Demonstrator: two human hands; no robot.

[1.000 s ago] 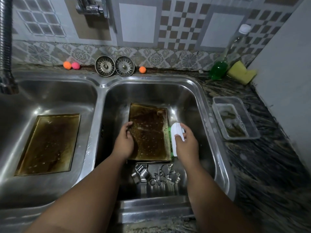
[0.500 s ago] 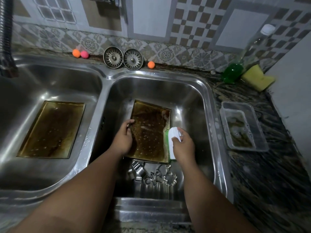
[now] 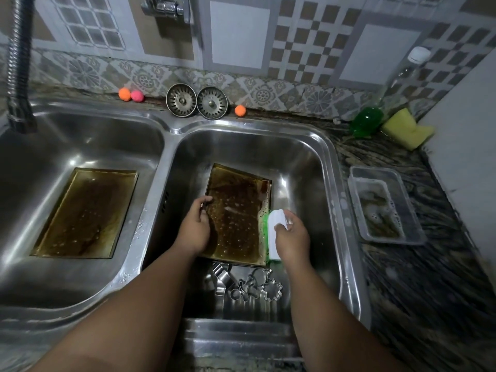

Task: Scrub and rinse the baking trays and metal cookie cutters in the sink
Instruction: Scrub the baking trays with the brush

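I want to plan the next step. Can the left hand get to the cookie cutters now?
Probably yes. The cutters lie uncovered in the same basin, just below the tray that the left hand holds. It must let go of the tray first.

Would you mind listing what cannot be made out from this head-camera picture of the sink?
- Tap spout: the top edge cuts off the wall tap.
- Tray in the right basin: the left hand hides its near left corner.
- Brush: the right hand covers part of its white body.
- Cookie cutters: too small and dark to count.
- Plastic tub: contents murky.
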